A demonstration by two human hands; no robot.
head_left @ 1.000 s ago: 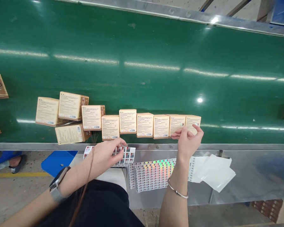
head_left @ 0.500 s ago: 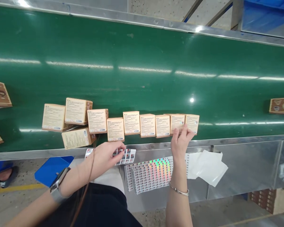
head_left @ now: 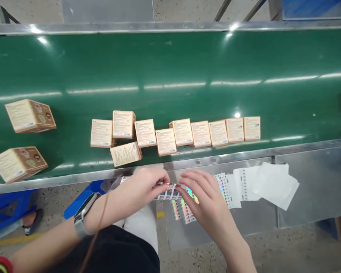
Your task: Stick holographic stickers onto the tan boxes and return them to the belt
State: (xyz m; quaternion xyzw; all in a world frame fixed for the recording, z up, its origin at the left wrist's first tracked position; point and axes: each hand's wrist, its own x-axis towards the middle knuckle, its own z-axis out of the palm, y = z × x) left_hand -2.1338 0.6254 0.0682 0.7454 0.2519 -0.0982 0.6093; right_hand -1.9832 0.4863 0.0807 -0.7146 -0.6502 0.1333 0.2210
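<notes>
My left hand (head_left: 149, 184) is closed on a sheet of stickers (head_left: 170, 194), bent over at the near rail of the belt. At that sheet's right end, my right hand (head_left: 203, 191) has thumb and forefinger close together on a sticker, mostly hidden by the fingertips; its other fingers are loosely extended. Beyond the hands stands a row of small cream boxes (head_left: 166, 142) with printed text upward. The rightmost box (head_left: 252, 128) and the box beside it (head_left: 235, 129) each bear a small bluish sticker. A tilted box (head_left: 126, 154) lies nearest the left hand.
A green conveyor belt (head_left: 170, 57) runs across, edged by a metal rail (head_left: 244, 151). Shiny sticker sheets (head_left: 187, 212) and white backing papers (head_left: 275, 184) lie on the metal ledge. Two more boxes (head_left: 31, 115) are at the left. A blue object (head_left: 82, 199) is below the ledge.
My right hand has left the boxes and come back to the sticker sheet in my left hand. The view has shifted, and the boxes appear farther right, with two now fuller in view at left.
</notes>
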